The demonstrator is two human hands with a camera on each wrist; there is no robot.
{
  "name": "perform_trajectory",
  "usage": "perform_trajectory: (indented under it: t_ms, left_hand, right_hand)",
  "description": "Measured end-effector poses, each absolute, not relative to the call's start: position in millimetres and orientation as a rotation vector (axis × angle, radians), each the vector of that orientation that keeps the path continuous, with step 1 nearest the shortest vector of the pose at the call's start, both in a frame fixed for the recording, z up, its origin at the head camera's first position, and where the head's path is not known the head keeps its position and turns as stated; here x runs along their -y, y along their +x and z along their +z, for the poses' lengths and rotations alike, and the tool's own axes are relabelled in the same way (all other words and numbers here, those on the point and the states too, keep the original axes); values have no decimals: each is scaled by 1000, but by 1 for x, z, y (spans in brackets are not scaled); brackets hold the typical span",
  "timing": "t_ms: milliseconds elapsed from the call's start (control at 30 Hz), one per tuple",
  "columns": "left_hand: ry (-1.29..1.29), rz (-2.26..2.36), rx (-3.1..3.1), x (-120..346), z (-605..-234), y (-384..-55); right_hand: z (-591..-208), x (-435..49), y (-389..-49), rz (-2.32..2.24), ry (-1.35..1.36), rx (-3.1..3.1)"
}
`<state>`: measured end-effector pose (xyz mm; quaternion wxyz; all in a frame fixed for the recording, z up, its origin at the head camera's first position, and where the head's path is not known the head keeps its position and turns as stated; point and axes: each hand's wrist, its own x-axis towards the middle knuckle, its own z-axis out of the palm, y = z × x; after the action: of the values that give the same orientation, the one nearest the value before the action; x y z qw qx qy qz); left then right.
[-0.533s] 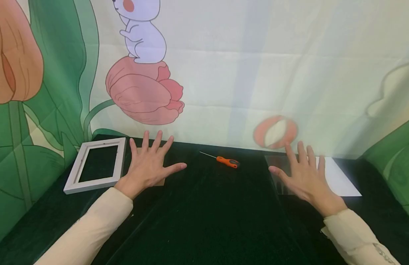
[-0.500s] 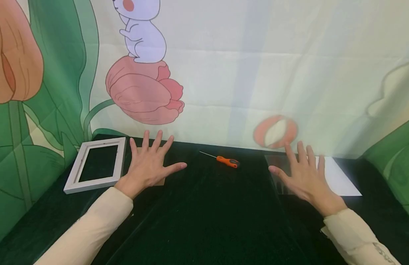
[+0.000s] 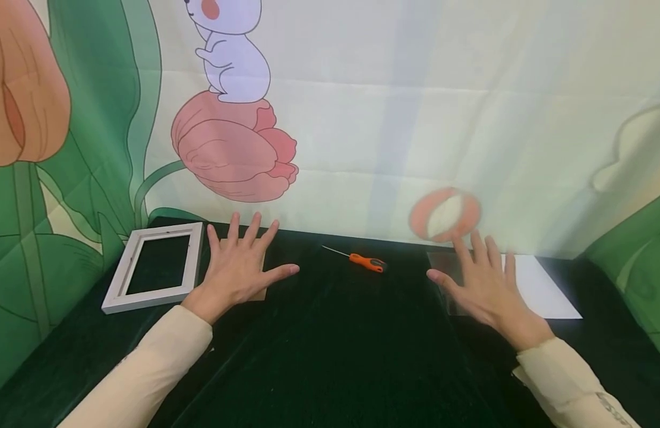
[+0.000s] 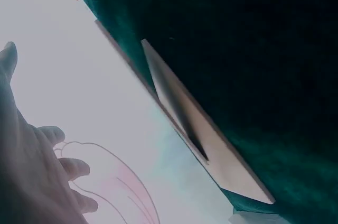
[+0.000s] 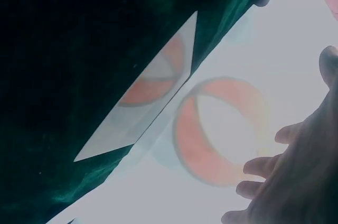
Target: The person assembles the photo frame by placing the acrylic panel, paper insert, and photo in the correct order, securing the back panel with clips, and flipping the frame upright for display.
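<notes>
My left hand [image 3: 236, 267] is held out with its fingers spread, above a thin brown board [image 3: 259, 295]. In the left wrist view the board [image 4: 235, 168] lies apart from the fingers [image 4: 74, 168], with a dark slanting strip across it. My right hand [image 3: 487, 288] is likewise spread, above a clear sheet [image 3: 441, 264] and beside white paper [image 3: 546, 291]. The right wrist view shows the sheet [image 5: 142, 100] reflecting the backdrop, with the fingers [image 5: 261, 166] away from it. Neither hand holds anything. Left of my left hand lies a white picture frame [image 3: 148, 299].
An orange-handled screwdriver [image 3: 367, 262] lies between the hands near the back edge, its shaft pointing left. Dark green cloth [image 3: 330, 356] covers the table. Behind it hangs a printed curtain [image 3: 340, 131] with flowers and a white animal.
My right hand has shifted slightly to the left, uncovering a little more of the white paper. My left hand has barely moved. The objects stay where they were.
</notes>
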<state>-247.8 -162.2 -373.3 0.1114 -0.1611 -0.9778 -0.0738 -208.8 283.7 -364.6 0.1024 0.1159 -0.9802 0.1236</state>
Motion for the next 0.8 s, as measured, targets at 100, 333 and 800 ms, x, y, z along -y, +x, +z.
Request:
perform_trajectory:
  t_ms: [100,333,800]
  left_hand:
    - [-469,-214,2869,162,-370,-246]
    - [-475,-246,2849,160,-361,-240]
    - [-499,-246,2823,155,-355,-236]
  right_hand:
    - [-364,-278,-208,369,346,2864]
    - [-363,-263,-208,398,354,2821]
    - [-355,-252,-205,466,394,2782]
